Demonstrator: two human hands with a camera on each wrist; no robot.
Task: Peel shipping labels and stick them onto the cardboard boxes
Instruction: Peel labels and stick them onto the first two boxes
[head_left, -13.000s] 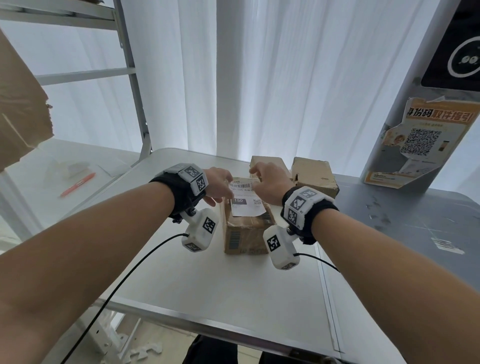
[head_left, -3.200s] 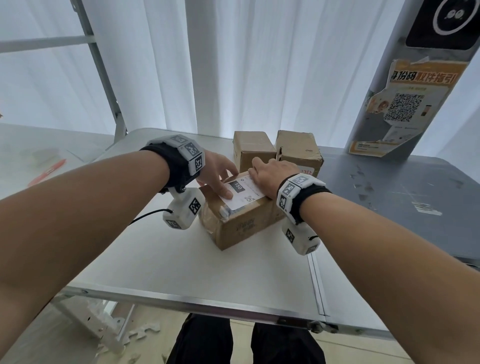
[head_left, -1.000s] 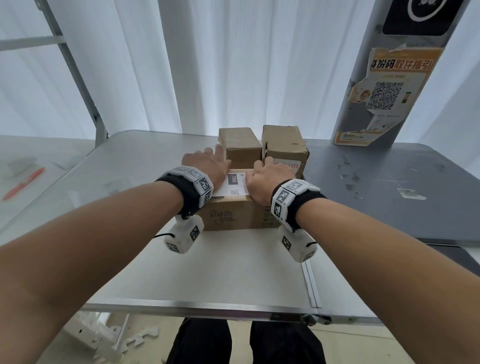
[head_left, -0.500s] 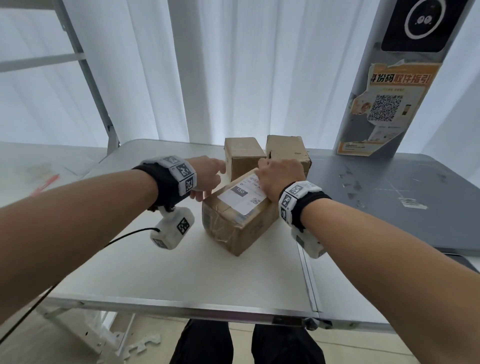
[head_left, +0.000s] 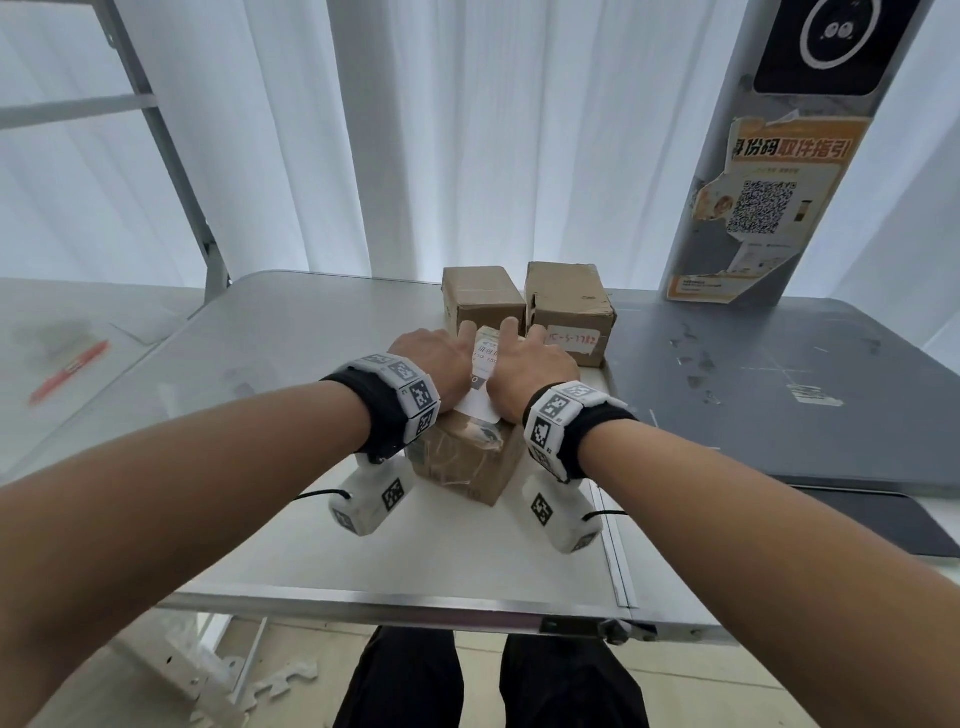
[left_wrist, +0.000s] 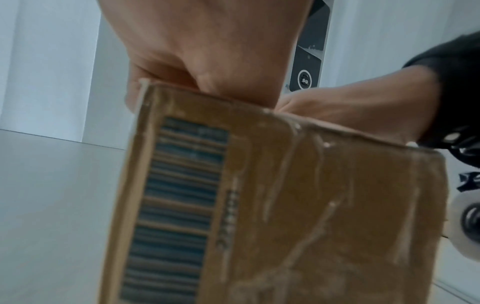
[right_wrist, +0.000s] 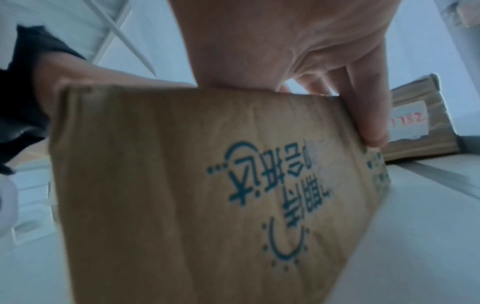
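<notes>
A taped brown cardboard box (head_left: 462, 462) stands mid-table with a short end toward me. A white shipping label (head_left: 480, 400) lies on its top, mostly covered. My left hand (head_left: 431, 358) and right hand (head_left: 530, 364) lie side by side on the label, palms down, index fingers straight and pointing away. In the left wrist view the left palm (left_wrist: 207, 51) sits on the box's (left_wrist: 285, 205) top edge. The right wrist view shows the right hand (right_wrist: 285, 41) on the box (right_wrist: 182, 185), with its little finger (right_wrist: 369, 115) lying straight down the side.
Two more cardboard boxes (head_left: 480, 299) (head_left: 566, 306) stand just behind, the right one bearing a white sticker with red writing (head_left: 571, 340). A darker grey table (head_left: 779, 389) adjoins on the right, below a pillar with an orange poster (head_left: 769, 197). A red pen (head_left: 70, 371) lies far left.
The box has turned from lying skewed to pointing a short end at me. Both hands have shifted from its far corners onto the label, close together.
</notes>
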